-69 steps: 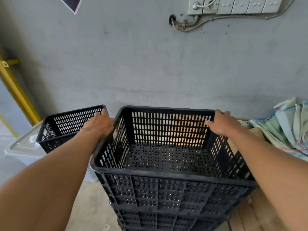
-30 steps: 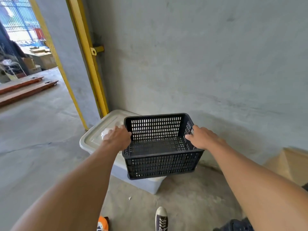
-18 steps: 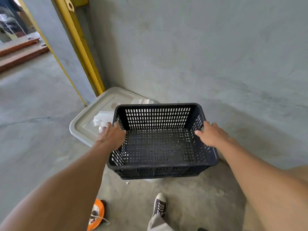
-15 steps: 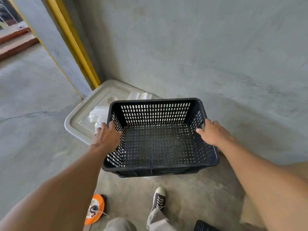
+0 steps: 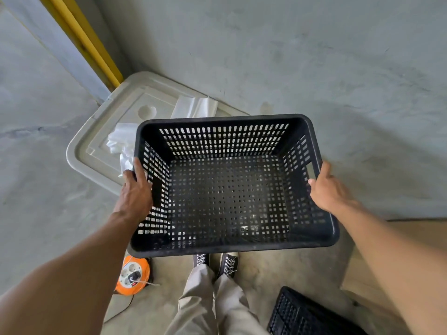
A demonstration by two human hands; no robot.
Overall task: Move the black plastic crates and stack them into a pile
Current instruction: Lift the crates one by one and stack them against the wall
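Nearest, a second black crate [image 5: 312,315] lies at lower right beside the person's legs [image 5: 212,303]. Above the shoes, the left hand [image 5: 135,194] and right hand [image 5: 327,189] each clasp a side rim of the empty black crate [image 5: 227,189], held in the air. Beyond, a lidded bin [image 5: 106,141] stands against the wall.

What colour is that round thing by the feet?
Orange, with a white middle: the cable reel, seen in the head view.
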